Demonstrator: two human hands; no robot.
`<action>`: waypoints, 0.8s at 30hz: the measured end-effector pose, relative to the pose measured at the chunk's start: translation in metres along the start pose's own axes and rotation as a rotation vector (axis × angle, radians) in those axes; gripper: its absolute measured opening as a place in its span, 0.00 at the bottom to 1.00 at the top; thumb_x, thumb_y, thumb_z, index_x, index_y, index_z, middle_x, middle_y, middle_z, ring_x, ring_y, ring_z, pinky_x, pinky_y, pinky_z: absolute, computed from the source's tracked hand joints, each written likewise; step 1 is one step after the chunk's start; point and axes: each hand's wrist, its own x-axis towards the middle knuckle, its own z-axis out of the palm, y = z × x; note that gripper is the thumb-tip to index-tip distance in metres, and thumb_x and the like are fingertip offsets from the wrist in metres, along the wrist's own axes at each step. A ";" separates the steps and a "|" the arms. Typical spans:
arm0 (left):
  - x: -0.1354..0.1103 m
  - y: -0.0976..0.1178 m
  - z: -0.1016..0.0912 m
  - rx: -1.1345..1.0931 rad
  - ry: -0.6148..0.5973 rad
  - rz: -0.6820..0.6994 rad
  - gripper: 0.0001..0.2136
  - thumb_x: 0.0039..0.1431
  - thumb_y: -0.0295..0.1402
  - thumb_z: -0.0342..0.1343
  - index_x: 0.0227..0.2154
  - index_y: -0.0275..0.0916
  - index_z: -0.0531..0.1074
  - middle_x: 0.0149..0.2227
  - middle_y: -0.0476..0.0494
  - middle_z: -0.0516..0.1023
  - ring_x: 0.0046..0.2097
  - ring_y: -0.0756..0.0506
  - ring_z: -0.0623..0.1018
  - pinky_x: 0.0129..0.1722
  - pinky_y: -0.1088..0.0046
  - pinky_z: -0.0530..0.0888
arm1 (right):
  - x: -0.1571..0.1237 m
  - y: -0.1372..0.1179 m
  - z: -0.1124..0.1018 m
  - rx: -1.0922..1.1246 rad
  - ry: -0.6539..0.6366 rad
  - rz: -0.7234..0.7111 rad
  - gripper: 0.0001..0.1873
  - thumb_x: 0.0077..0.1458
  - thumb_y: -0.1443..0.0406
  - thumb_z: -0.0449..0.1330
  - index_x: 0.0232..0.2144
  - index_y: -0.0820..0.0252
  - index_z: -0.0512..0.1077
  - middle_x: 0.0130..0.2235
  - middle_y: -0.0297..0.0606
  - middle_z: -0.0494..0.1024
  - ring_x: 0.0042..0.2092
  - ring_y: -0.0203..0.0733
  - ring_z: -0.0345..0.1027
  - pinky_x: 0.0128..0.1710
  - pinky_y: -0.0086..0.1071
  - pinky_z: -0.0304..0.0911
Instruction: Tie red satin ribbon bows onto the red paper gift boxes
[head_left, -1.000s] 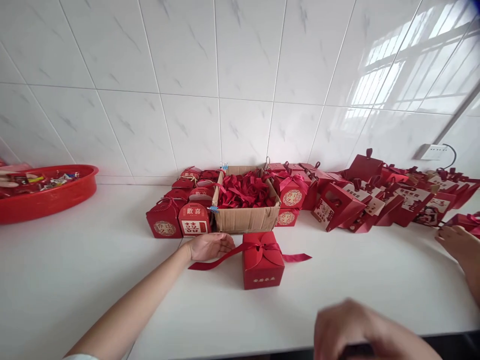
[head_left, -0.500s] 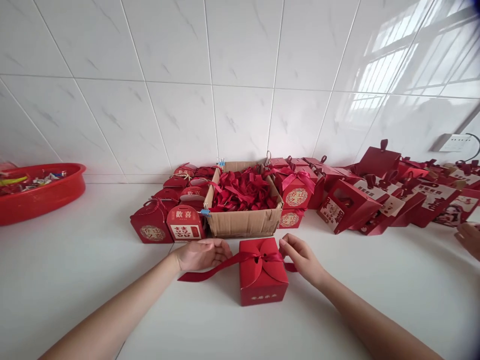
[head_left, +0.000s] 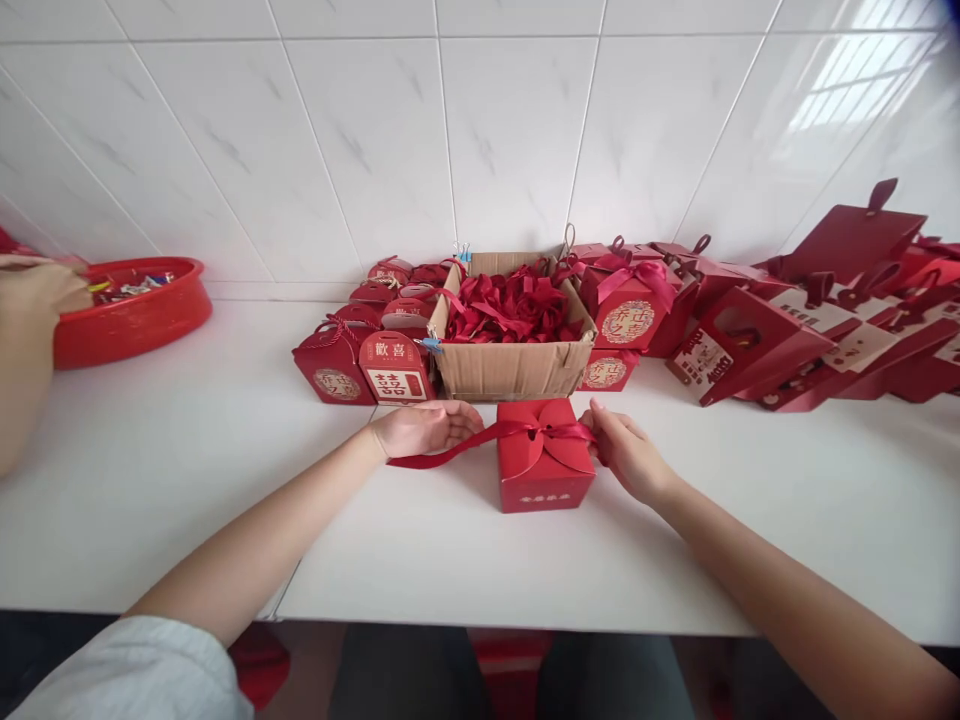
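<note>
A small red gift box (head_left: 545, 478) with petal flaps stands on the white counter (head_left: 187, 480) in front of me. A red ribbon (head_left: 450, 453) is knotted over its top and trails to the left. My left hand (head_left: 421, 428) lies just left of the box, fingers curled around that ribbon end. My right hand (head_left: 628, 453) pinches the other ribbon end at the box's right top edge.
A cardboard box (head_left: 512, 365) full of red ribbons sits behind the gift box, flanked by several finished red boxes (head_left: 390, 365) and red gift bags (head_left: 757, 345). A red basin (head_left: 139, 320) with sweets is at far left, another person's hand (head_left: 34, 300) beside it.
My right hand came up from the near edge to the ribbon at the box's right side. The view tilted down. Another person's hand left the right edge; one now shows at left.
</note>
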 end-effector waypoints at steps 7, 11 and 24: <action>-0.002 0.001 0.004 0.105 -0.035 0.008 0.22 0.49 0.46 0.60 0.40 0.31 0.74 0.43 0.34 0.75 0.45 0.41 0.72 0.45 0.68 0.66 | 0.000 -0.002 0.001 -0.015 -0.008 -0.048 0.27 0.57 0.46 0.50 0.17 0.60 0.61 0.19 0.29 0.59 0.22 0.31 0.47 0.23 0.29 0.43; -0.003 0.005 0.010 0.156 -0.050 0.000 0.27 0.46 0.47 0.62 0.44 0.31 0.73 0.43 0.34 0.74 0.45 0.40 0.72 0.44 0.68 0.66 | -0.002 -0.008 -0.002 -0.068 -0.032 -0.039 0.26 0.58 0.46 0.48 0.21 0.60 0.64 0.20 0.30 0.61 0.23 0.32 0.50 0.24 0.29 0.45; 0.012 0.000 0.060 0.310 0.213 0.023 0.20 0.53 0.47 0.57 0.18 0.35 0.65 0.16 0.52 0.63 0.21 0.53 0.63 0.23 0.76 0.57 | -0.004 -0.012 -0.007 -0.026 -0.182 -0.030 0.21 0.55 0.51 0.57 0.21 0.60 0.62 0.21 0.29 0.60 0.23 0.30 0.48 0.24 0.29 0.42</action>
